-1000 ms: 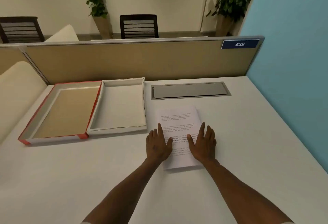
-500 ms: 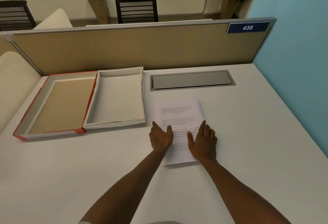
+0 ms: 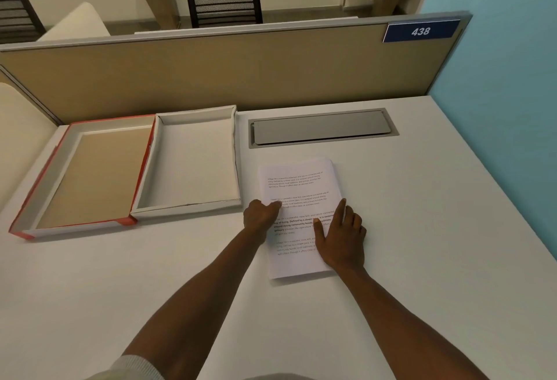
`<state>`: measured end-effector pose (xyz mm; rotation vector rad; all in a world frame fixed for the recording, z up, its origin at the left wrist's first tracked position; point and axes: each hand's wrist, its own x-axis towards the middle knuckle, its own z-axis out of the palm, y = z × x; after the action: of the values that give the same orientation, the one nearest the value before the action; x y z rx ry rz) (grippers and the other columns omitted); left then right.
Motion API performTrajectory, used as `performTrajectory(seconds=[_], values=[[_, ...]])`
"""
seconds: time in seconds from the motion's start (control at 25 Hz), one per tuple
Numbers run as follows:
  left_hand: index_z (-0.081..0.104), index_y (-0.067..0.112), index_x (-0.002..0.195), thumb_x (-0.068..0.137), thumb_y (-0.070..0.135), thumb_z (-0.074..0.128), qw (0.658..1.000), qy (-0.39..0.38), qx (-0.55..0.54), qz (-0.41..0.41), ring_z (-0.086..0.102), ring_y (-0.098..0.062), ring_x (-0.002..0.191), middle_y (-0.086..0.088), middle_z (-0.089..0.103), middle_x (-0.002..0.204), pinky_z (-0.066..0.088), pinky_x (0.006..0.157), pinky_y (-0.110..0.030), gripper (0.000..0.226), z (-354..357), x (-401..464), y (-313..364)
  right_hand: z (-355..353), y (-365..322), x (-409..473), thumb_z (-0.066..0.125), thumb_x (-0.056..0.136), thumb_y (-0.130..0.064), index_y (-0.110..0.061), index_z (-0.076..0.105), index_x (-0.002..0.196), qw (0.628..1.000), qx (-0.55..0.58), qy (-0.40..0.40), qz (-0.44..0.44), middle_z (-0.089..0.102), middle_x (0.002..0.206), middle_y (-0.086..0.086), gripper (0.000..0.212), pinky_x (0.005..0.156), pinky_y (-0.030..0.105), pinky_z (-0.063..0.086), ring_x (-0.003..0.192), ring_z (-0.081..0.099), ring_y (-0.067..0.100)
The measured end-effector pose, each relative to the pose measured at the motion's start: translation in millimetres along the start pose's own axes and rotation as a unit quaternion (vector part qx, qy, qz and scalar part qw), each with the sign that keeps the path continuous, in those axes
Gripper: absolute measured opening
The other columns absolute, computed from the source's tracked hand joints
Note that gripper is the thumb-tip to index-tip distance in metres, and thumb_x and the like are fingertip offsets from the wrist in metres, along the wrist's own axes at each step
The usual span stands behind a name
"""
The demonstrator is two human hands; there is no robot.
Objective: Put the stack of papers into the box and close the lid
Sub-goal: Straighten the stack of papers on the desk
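A stack of printed white papers [image 3: 297, 182] lies flat on the white desk, just right of the box. The white box [image 3: 193, 203] stands open, with nothing inside. Its red-edged lid [image 3: 21, 217] lies upside down against the box's left side. My left hand [image 3: 259, 216] curls over the stack's left edge, thumb on top. My right hand [image 3: 342, 236] rests on the stack's lower right part, fingers spread, thumb on the page.
A grey metal cable hatch [image 3: 321, 128] is set into the desk behind the papers. A beige partition [image 3: 211, 75] closes off the back, and a blue wall [image 3: 497, 78] stands on the right.
My left hand has slid from flat on the page to the stack's left edge and curled around it. My right hand has shifted slightly toward the right edge. The view has tilted down.
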<state>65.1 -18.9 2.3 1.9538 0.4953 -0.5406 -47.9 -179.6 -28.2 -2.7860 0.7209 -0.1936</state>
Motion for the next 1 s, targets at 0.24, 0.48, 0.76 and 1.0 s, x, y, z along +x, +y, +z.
performTrajectory(seconds=[0.24,0.48,0.76,1.0], values=[[0.050,0.011,0.127,0.082,0.042,0.070,0.986,0.045,0.143,0.065,0.065,-0.032,0.109,-0.007,0.064,0.122,0.059,0.089,-0.045,0.058,12.4,-16.1,8.2,1.7,0.1,0.1,0.037,0.092,-0.064,-0.004,0.026,0.152,1.000,0.001,0.001,-0.002,0.048,0.144,0.019,0.085,0.097,0.047,0.046,0.122,0.050,0.034],[0.045,0.017,0.130,0.080,0.043,0.076,1.000,0.003,0.012,0.013,0.063,-0.027,0.104,-0.003,0.062,0.121,0.058,0.085,-0.041,0.065,8.5,-13.3,15.6,0.5,0.1,0.3,0.036,0.092,-0.064,-0.003,0.025,0.152,1.000,0.005,-0.004,-0.003,0.047,0.145,0.021,0.086,0.098,0.049,0.045,0.123,0.050,0.035],[0.049,0.037,0.119,0.070,0.058,0.072,0.990,-0.029,-0.089,0.107,0.072,-0.024,0.090,-0.001,0.064,0.123,0.062,0.075,-0.037,0.059,9.2,-22.5,3.5,0.3,1.3,1.0,0.039,0.093,-0.063,-0.003,0.025,0.152,1.000,0.005,-0.001,-0.001,0.047,0.144,0.021,0.086,0.097,0.048,0.045,0.123,0.049,0.035],[0.047,0.021,0.133,0.089,0.030,0.071,0.962,-0.105,-0.253,0.005,0.072,-0.029,0.091,-0.012,0.069,0.120,0.061,0.069,-0.040,0.051,12.2,-23.3,5.3,0.7,1.3,1.6,0.038,0.093,-0.063,-0.003,0.023,0.153,1.000,0.010,0.000,-0.003,0.046,0.145,0.020,0.086,0.099,0.048,0.044,0.124,0.048,0.035]])
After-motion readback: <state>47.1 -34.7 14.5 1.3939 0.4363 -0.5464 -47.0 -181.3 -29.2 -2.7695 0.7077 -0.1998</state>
